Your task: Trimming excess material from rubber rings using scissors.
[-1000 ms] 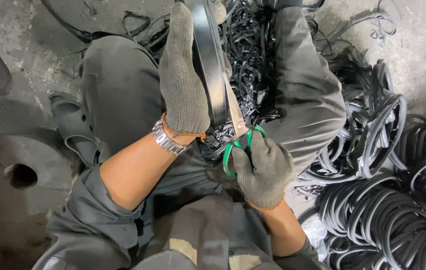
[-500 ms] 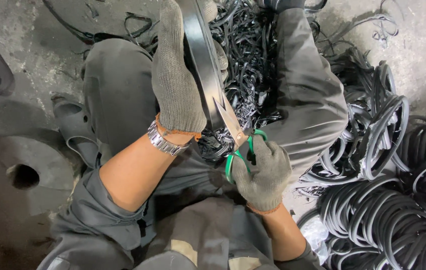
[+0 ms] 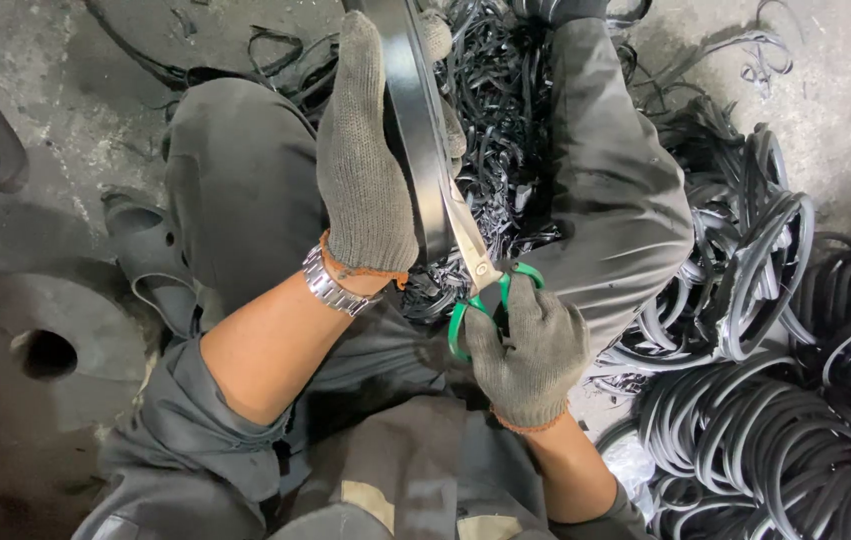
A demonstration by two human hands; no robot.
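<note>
My left hand, in a grey knit glove with a metal watch at the wrist, grips a black rubber ring and holds it upright on edge over my lap. My right hand, also gloved, is closed around the green handles of a pair of scissors. The scissor blades lie along the ring's right edge, touching it. Thin black trimmings are heaped between my knees, under the ring.
A big pile of black rubber rings lies on the concrete floor to my right. A round metal disc with a hole sits at the left. A dark sandal shows by my left leg.
The scissors have worked a little further along the ring's edge, and my left hand has shifted the ring slightly. My posture is otherwise the same.
</note>
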